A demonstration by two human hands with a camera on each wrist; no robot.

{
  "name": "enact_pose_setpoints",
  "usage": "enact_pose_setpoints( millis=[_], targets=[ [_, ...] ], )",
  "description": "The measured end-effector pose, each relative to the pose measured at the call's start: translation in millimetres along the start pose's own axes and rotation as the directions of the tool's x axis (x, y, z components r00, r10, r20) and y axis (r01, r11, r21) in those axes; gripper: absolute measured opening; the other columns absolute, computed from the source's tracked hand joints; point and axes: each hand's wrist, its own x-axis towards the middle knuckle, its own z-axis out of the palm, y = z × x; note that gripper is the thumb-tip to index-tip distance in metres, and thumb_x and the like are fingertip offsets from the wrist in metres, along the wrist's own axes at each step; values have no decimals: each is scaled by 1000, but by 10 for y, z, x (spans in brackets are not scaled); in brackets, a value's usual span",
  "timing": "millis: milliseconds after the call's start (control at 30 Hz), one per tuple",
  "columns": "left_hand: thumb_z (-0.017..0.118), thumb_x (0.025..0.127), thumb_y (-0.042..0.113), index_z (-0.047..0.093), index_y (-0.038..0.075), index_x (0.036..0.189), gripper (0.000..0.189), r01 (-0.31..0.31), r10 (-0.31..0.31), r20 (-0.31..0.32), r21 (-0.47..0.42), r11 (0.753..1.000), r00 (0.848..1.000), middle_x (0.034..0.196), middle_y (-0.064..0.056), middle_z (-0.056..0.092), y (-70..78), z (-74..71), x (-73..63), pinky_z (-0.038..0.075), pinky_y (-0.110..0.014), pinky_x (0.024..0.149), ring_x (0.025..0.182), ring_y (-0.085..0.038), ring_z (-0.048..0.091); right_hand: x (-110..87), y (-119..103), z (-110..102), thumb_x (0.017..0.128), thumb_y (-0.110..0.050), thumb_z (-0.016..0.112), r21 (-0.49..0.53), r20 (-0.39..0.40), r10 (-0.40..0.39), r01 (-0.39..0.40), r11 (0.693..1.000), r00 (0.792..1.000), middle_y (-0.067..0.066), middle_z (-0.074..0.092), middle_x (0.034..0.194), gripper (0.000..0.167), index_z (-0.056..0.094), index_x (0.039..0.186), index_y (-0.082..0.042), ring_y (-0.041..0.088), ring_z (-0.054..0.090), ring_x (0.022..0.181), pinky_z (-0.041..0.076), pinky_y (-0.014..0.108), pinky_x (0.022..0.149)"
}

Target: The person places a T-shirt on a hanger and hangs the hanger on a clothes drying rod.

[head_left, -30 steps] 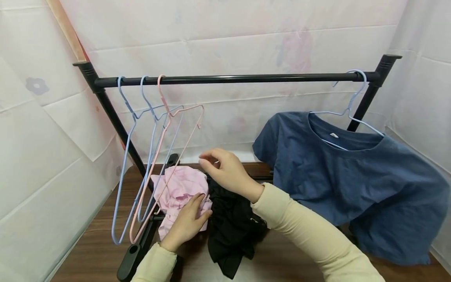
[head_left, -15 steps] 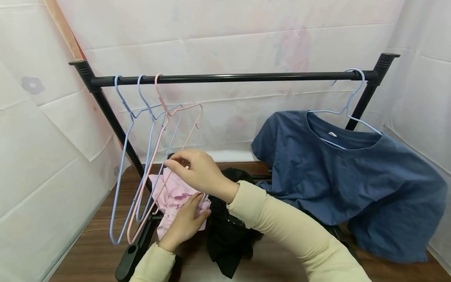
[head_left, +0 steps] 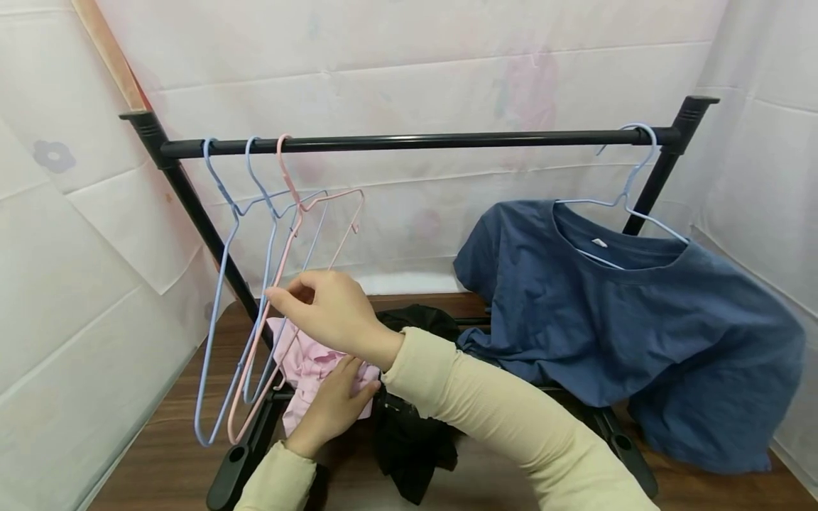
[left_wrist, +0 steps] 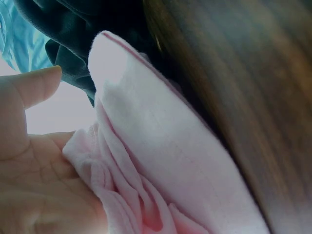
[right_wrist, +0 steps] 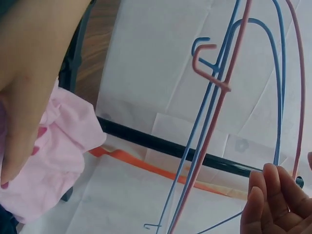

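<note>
My left hand (head_left: pixel 339 401) rests on a crumpled pink garment (head_left: pixel 313 369), fingers extended along the cloth. In the left wrist view its palm faces the pink fabric (left_wrist: pixel 151 117), thumb held apart. My right hand (head_left: pixel 335 309) is over the garment, beside a pink hanger that hangs from the rack's rod. Its thumb and fingers are bent with a gap between them. In the right wrist view the pink hanger (right_wrist: pixel 225 88) has one side running down between the fingertips (right_wrist: pixel 273 190) and thumb. A black garment (head_left: pixel 415 454) lies beside the pink one, partly hidden by my right arm.
Two blue hangers (head_left: pixel 239 211) hang left of the pink one on the black rod (head_left: pixel 447 141). A blue T-shirt (head_left: pixel 607 319) hangs on another blue hanger at the right end. The rack's black feet (head_left: pixel 233 465) stand on the wooden table (head_left: pixel 160 454).
My right hand has moved left from above the black garment to the pink hanger. The left hand stays on the pink garment. The head view has shifted slightly.
</note>
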Motion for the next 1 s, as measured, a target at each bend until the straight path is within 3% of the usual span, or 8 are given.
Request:
enact_pose_setpoints(
  millis=[367,667,900,1000],
  targets=[
    [66,90,14,44,10,147,61,-39,42,-66,52,998,997,147,-13,49,-3,12,-18,42,-53,106,132,-34,49,23,-52,84,96,-35,60,32,-25,16,-15,999,1000,-16,62,75,20,71,86,-22,0,55,69,45,17,63],
    [65,91,16,43,11,147,60,-25,25,-44,7,1000,999,148,-14,47,11,-3,-25,41,-55,106,134,-35,47,19,-27,112,95,-28,60,83,-26,35,-33,996,999,-14,63,74,18,69,81,-21,1,54,68,45,17,61],
    [67,91,16,49,8,142,55,-68,68,-73,8,998,995,143,-16,51,-3,6,-29,41,-56,104,130,-37,50,-52,35,114,95,-27,61,141,-17,57,-54,989,998,-10,63,75,17,70,84,-18,2,53,67,45,16,60],
    [68,91,18,49,9,142,55,-44,43,-55,-8,999,998,143,-15,51,-10,2,-25,40,-55,106,131,-36,49,-70,52,114,96,-27,61,148,-21,58,-55,988,998,-9,62,75,16,70,86,-18,1,53,67,45,16,60]
  ],
)
